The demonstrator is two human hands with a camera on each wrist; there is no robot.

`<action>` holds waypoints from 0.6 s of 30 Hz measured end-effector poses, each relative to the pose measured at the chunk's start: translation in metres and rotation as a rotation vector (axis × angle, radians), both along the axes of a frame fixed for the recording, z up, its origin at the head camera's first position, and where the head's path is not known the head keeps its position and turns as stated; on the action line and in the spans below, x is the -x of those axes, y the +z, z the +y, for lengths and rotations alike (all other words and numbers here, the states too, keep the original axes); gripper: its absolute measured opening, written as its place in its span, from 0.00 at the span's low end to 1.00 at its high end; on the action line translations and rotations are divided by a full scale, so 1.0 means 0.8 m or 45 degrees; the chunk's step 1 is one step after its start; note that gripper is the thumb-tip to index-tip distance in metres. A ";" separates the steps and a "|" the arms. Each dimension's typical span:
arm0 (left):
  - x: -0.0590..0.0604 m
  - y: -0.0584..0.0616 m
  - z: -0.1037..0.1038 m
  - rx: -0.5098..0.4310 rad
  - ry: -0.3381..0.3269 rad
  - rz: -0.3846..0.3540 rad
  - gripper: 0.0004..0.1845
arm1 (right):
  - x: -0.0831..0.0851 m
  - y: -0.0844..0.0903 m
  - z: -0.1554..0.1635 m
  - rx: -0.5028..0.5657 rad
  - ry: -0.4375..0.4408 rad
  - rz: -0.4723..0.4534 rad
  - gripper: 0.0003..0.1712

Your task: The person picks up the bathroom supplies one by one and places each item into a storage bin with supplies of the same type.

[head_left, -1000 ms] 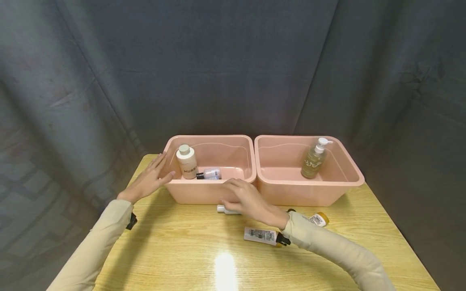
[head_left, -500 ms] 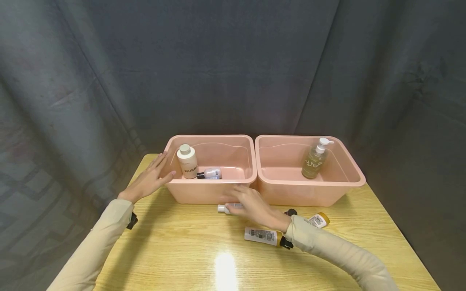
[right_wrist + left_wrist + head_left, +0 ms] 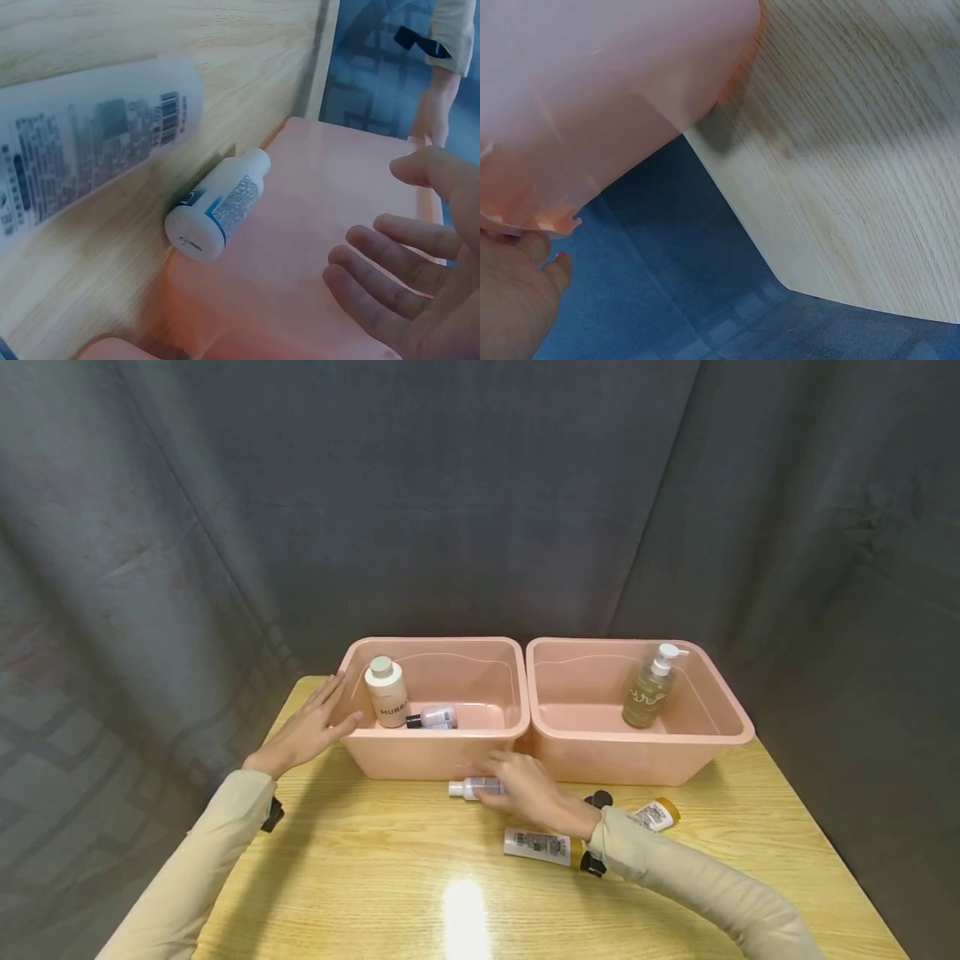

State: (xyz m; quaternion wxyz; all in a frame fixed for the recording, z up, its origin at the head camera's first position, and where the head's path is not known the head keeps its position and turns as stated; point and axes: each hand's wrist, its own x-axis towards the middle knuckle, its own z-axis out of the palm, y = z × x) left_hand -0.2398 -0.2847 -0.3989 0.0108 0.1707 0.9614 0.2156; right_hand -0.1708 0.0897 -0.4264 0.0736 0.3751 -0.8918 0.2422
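Note:
In the head view my left hand (image 3: 307, 735) rests on the left end of the left pink bin (image 3: 435, 760), fingers extended along its rim. In the left wrist view, the fingertips (image 3: 536, 244) touch that rim. My right hand (image 3: 528, 789) hovers just in front of the same bin, over a small white bottle (image 3: 468, 788) lying on the table. The right wrist view shows this hand with spread, slightly bent fingers (image 3: 375, 292) and nothing in them. The small bottle lies on its side against the bin wall, apart from the fingers.
Inside the left bin are a white bottle (image 3: 387, 693) and a small black-capped bottle (image 3: 437, 717). A pump bottle (image 3: 647, 695) stands in the right bin (image 3: 630, 760). A white-and-yellow tube (image 3: 540, 846), another tube (image 3: 657, 815) and a black cap (image 3: 598, 799) lie near my right forearm.
My right hand has shifted slightly right and toward me, leaving more of the small white bottle visible. The left hand stays at the bin's rim.

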 end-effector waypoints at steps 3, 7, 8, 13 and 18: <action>0.000 -0.001 0.000 0.002 0.001 -0.001 0.47 | 0.001 -0.004 0.000 -0.014 -0.002 -0.019 0.22; 0.000 -0.002 0.000 -0.002 0.002 -0.004 0.47 | 0.002 -0.008 0.001 -0.052 -0.024 -0.042 0.23; 0.000 -0.002 0.000 -0.002 0.003 -0.004 0.47 | 0.003 -0.009 0.001 -0.062 -0.030 -0.047 0.24; 0.001 -0.002 0.000 -0.002 0.004 0.000 0.47 | 0.009 -0.017 0.002 -0.085 -0.047 -0.088 0.25; 0.001 -0.002 -0.001 -0.006 0.001 0.000 0.47 | 0.014 -0.024 0.002 -0.125 -0.073 -0.070 0.23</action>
